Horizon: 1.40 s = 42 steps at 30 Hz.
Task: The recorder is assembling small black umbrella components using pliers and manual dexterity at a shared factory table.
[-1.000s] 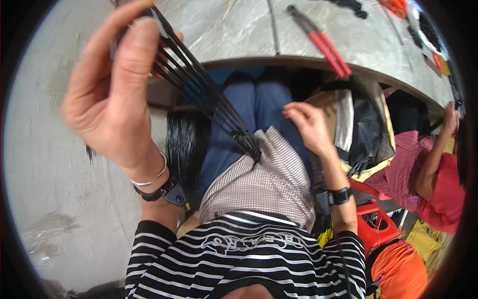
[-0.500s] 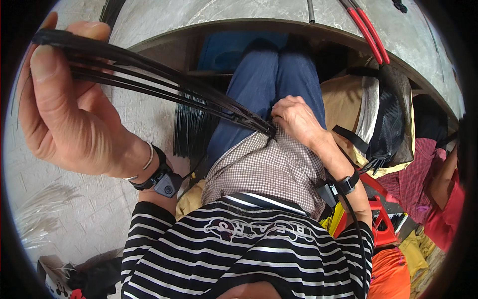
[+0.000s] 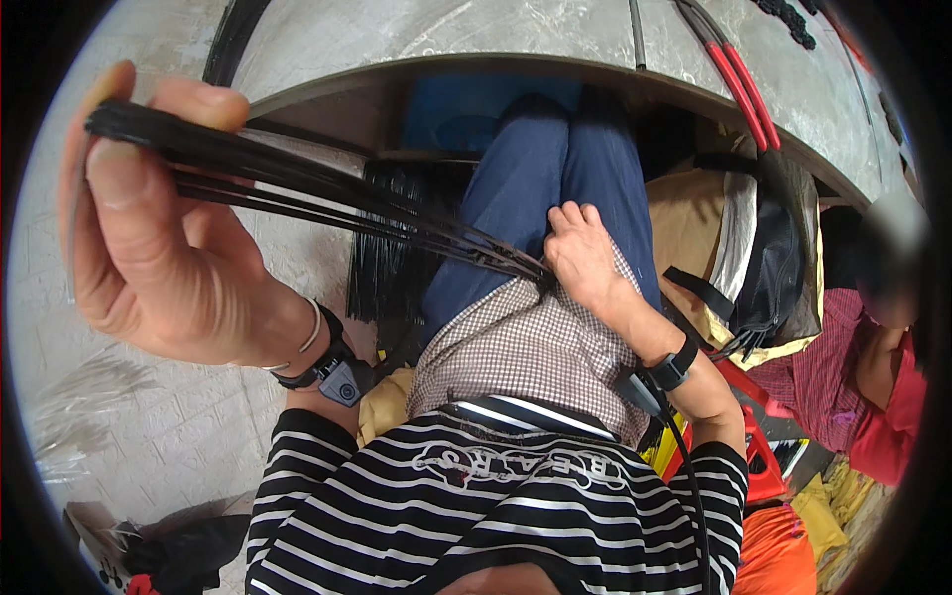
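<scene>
A bundle of thin black strands (image 3: 397,215) slants from the upper left down to my lap. My left hand (image 3: 164,238) is closed round its raised end, with the thumb pressed against the strands and the tip jutting out past the fingers. The strands fan slightly apart along the middle and draw together at the lap. There my right hand (image 3: 583,256) rests, back upward and fingers curled in, at the bundle's lower end; its fingertips are hidden. Beneath lies a brown checked cloth (image 3: 506,337) over my blue trousers (image 3: 511,178).
A grey tabletop (image 3: 526,30) curves across the far side, bearing red-handled pliers (image 3: 739,89). More black strands (image 3: 392,248) hang below it at left. An opened bag (image 3: 773,248) stands at right, beside another person (image 3: 878,377) in red. A red stool (image 3: 759,451) is near my right elbow.
My left hand has shifted a little right and down with the strands' raised end. My right hand has stayed at the lower end, its fingers slightly shifted. The whole view has tilted slightly.
</scene>
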Each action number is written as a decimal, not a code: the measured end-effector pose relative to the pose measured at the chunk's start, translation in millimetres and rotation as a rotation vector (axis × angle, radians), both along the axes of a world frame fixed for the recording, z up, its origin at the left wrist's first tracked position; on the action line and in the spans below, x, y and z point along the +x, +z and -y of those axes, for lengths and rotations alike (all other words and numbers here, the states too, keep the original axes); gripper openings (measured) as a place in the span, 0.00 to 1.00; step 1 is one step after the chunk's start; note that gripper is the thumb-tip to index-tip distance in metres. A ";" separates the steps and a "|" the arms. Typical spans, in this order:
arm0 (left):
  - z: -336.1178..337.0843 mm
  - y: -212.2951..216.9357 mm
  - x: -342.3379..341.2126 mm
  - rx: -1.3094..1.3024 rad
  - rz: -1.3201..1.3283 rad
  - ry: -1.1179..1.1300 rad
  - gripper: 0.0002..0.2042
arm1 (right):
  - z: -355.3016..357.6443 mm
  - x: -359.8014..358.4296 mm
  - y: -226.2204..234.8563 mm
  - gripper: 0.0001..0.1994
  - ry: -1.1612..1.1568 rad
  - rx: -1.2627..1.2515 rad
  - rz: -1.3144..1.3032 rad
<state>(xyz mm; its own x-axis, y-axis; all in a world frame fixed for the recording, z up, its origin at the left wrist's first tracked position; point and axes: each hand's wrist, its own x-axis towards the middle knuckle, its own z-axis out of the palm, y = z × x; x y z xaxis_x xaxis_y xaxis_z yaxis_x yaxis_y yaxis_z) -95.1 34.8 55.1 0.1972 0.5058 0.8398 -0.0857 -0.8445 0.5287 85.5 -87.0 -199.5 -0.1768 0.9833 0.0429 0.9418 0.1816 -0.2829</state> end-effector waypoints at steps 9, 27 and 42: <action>16.8 -2.6 9.9 -0.069 0.039 0.051 0.13 | 3.0 2.7 -9.3 0.04 0.053 0.060 -0.051; 18.0 1.2 23.4 -0.071 -0.059 0.020 0.12 | 17.0 137.4 176.4 0.15 -0.225 0.307 -1.399; 22.0 5.3 25.7 -0.092 -0.077 -0.031 0.12 | 25.4 120.4 180.8 0.16 -0.221 0.390 -1.265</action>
<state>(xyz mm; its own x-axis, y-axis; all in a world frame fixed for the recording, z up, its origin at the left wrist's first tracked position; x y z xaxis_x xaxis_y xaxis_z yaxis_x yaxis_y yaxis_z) -69.4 12.8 60.4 0.2761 0.5727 0.7719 -0.0670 -0.7897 0.6098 205.8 -112.4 -18.7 0.3518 0.8722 0.3400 0.0935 0.3286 -0.9398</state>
